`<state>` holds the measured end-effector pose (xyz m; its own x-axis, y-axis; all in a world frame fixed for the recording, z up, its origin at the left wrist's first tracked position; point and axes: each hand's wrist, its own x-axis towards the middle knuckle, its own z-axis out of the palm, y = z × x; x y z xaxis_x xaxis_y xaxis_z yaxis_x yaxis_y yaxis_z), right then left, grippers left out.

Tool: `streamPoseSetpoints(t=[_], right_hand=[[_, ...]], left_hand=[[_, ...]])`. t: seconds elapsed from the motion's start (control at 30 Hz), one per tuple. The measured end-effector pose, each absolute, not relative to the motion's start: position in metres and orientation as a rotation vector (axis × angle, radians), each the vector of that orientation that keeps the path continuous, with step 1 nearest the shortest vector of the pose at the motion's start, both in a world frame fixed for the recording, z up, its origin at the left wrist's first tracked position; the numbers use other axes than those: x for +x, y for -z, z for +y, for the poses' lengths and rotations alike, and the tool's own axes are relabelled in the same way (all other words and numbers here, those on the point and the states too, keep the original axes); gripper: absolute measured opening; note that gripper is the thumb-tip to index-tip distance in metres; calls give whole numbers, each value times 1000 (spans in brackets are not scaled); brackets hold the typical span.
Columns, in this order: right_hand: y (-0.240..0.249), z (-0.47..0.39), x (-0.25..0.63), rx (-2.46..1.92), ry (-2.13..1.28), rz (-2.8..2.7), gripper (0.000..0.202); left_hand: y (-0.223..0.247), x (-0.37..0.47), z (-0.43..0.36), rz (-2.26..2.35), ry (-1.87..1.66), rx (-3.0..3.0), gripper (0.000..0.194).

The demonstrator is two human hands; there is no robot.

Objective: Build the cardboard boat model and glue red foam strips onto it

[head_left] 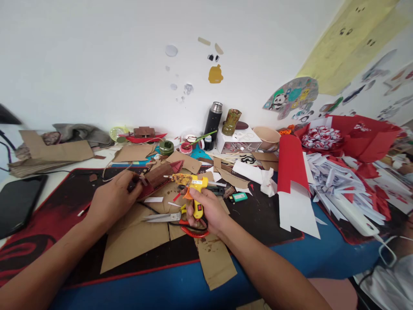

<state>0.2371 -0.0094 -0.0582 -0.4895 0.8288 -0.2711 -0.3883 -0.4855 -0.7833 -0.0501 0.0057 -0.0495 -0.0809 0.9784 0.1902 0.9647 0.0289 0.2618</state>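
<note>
My right hand is wrapped round the handle of a yellow glue gun, its nozzle pointing left. The nozzle is close to a small boat model of brown cardboard with red ends. My left hand has its fingers closed on the boat's left end. Below the two hands, scissors with orange and yellow handles lie on brown cardboard. A white paper strip is just under the boat.
A phone lies far left. Further back stand a finished-looking red boat, paint jars, a black flask and a white box. To the right are a green lighter, rolled red paper and white paper strips.
</note>
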Motion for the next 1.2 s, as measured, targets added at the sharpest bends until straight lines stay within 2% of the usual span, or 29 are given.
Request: streamPoseSetpoints(t=[0.33, 0.5, 0.7, 0.93, 1.2], right_hand=[[57, -12, 234, -886, -1958, -874, 64], [57, -11, 234, -896, -1951, -856, 62], [56, -12, 234, -885, -1957, -855, 63], [59, -11, 236, -843, -1982, -849, 61], [55, -11, 235, -842, -2007, -835, 63]], left_hand=[[45, -51, -12, 2270, -583, 1983, 41], [36, -51, -7, 2269, -639, 1962, 48], [42, -46, 15, 2005, -540, 2230, 63], [46, -43, 29, 2066, -458, 2096, 59], [24, -77, 31, 2174, -468, 1957, 55]])
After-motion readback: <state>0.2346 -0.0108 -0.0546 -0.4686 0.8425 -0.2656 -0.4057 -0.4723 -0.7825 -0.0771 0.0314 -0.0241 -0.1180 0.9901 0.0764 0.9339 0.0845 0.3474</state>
